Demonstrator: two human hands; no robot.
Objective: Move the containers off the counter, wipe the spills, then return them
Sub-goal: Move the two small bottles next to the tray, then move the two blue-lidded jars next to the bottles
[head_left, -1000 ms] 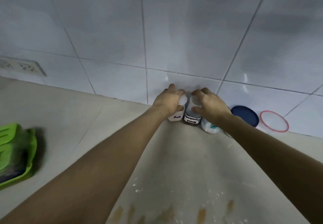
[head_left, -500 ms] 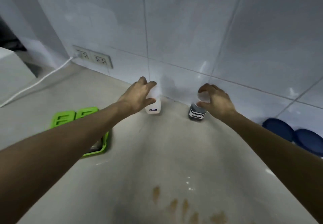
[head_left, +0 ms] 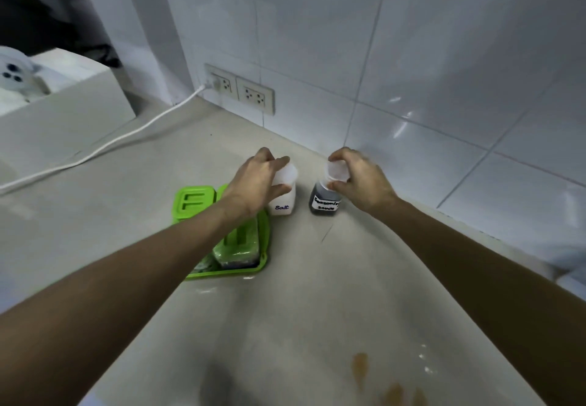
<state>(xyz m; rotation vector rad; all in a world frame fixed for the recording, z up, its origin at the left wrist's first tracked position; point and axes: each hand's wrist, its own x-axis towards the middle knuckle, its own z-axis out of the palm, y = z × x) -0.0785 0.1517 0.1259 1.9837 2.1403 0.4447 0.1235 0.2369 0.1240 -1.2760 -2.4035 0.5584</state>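
So we have one bottle in each hand, and both stand upright on the worktop [head_left: 317, 278], near the tiled wall [head_left: 444, 72]. Our left hand [head_left: 258, 180] comes down from above on the salt bottle [head_left: 283, 204]; its fingers [head_left: 280, 162] curl round the pale cap, thumb on the near side, pinching it. Our right hand [head_left: 364, 180] does the same on the seasoning sauce bottle [head_left: 326, 201], fingers pressed round the clear cap from the right. The two bottles are just beside each other but apart, with a strip of bare worktop between them.

What the next move turns on, we judge, is that each bottle's long axis runs straight up into the palm above it, so a lift or a release goes vertically, and neither hand needs to cross the other. We cannot tell whether the bases rest fully on the surface or hang a shade above it.

On the left, the green tray [head_left: 250, 267] with its sponge lies just beside the salt bottle, partly under our forearm, so there is little room that way. Behind, the worktop runs clear up to the sockets [head_left: 255, 96] and the white cable [head_left: 120, 142]. The brown spill [head_left: 360, 366] sits well apart, towards us, with pale specks near it, and seems not yet wiped.
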